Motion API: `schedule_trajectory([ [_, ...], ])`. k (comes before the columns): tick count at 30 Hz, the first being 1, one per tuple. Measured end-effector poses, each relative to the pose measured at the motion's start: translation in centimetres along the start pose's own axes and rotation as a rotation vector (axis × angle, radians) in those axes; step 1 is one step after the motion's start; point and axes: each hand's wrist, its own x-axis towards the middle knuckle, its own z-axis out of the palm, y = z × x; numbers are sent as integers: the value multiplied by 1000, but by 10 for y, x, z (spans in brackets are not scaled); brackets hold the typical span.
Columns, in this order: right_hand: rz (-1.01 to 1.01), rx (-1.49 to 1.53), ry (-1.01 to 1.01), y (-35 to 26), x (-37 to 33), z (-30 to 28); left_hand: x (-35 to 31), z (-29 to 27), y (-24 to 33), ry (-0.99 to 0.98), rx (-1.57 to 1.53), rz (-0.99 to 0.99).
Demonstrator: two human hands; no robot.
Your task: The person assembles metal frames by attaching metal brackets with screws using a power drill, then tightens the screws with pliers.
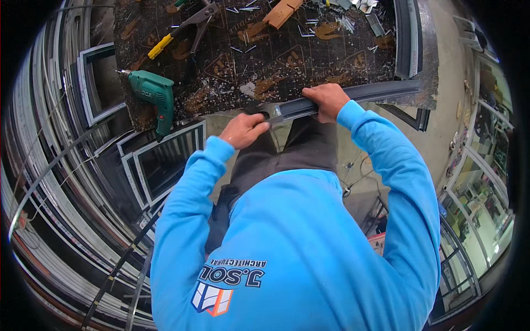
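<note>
A long dark grey window-frame profile (381, 90) lies across the near edge of the workbench. My right hand (327, 101) is closed round it, some way in from its left end. Just left of that end, my left hand (245, 129) is closed, thumb pressed to the fingers. A thin, pale metallic piece (274, 118) shows between it and the profile's end. Whether this piece is a separate tool or part of the profile is hard to see. On the bench's left edge lies a green power drill (153, 95), its bit pointing left.
The dark workbench (221, 71) carries scattered shavings and metal pins. A yellow-handled grey hand tool (185, 30) and an orange-brown block (282, 12) lie farther back. Another profile (407, 38) stretches along the right side. Long profiles (49, 165) and framed panels (168, 160) stand at left.
</note>
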Motion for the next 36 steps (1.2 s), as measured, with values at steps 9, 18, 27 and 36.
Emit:
schedule_trajectory([
  [9,-1,-3,-28,2,0,3,-77,-12,-13,170,-84,-178],
  [18,22,-27,-26,-3,0,-2,-40,15,20,232,-72,-139],
  [27,72,-19,-117,-7,-1,-5,-44,14,54,215,-86,-116],
  [36,74,-5,-184,-12,4,-13,-45,16,45,216,-123,-266],
])
